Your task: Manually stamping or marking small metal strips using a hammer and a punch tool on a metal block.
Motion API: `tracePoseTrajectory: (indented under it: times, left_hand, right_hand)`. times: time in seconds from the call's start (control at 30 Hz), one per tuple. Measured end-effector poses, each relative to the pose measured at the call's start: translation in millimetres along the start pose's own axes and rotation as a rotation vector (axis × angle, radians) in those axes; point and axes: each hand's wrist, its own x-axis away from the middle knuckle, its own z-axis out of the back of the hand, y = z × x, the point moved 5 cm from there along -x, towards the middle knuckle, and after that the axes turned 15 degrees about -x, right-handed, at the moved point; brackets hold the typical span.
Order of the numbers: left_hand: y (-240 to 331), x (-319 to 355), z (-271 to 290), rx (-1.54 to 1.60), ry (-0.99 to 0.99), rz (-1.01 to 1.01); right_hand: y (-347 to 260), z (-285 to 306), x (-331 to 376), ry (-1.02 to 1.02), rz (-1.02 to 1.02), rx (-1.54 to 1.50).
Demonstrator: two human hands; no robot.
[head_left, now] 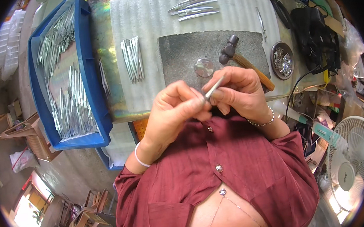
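Note:
Close in front of my chest, my left hand (180, 103) and my right hand (238, 90) pinch one slim silver metal piece (215, 87) between them, its tip angled up to the right. My fingers hide its lower end. Just beyond the hands a small round metal block (204, 67) sits on a dark grey slab (182, 50). A hammer (246, 60) with a wooden handle lies across the slab's right side, near my right hand. Left of the slab is a row of similar silver pieces (132, 60), and a few more slim pieces (196, 9) lie beyond it.
A blue tray (90, 69) full of slim metal pieces stands at the left. To the right are a round dark dish (281, 60) of tiny metal parts, a black device with a cord (309, 28) and a fan (348, 165). White foam sheet (137, 19) covers the table.

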Motion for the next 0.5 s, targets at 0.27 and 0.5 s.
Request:
tracePoseTrajectory:
  times: [0.27, 0.5]
  left_hand:
    - [9.1, 21.4, -12.0, -0.359, 0.042, 0.035]
    - [6.0, 21.8, -4.7, -0.503, 0.019, 0.0]
  right_hand:
    - [5.8, -14.2, -2.8, 0.128, -0.201, -0.047]
    - [8.8, -15.7, -8.1, 0.114, -0.199, 0.032]
